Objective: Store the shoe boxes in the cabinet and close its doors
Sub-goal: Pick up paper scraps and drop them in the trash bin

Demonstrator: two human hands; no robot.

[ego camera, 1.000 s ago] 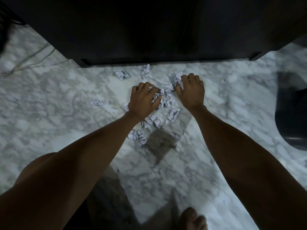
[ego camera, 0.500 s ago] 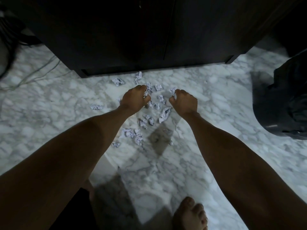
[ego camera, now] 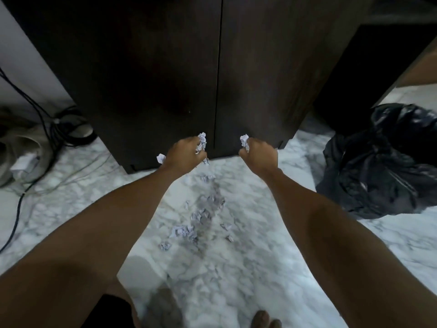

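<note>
Both cabinet [ego camera: 165, 67] doors stood shut in the upper middle of the frame; no shoe boxes were visible. The left hand [ego camera: 185, 153] and the right hand [ego camera: 259, 155] were clenched on crumpled paper scraps [ego camera: 201, 142], which looked light, soft and easily spilled, best cupped.

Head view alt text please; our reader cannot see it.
Both hands, left hand and right hand, clutch crumpled paper scraps before a closed dark cabinet. More scraps litter the marble floor; a black bag sits right.

Shut cabinet [ego camera: 220, 67] doors block ahead; bin bag [ego camera: 383, 162] crowds the right, cables [ego camera: 59, 129] the left (floor [ego camera: 248, 268] between lies open, paper scraps [ego camera: 201, 216] aside).
</note>
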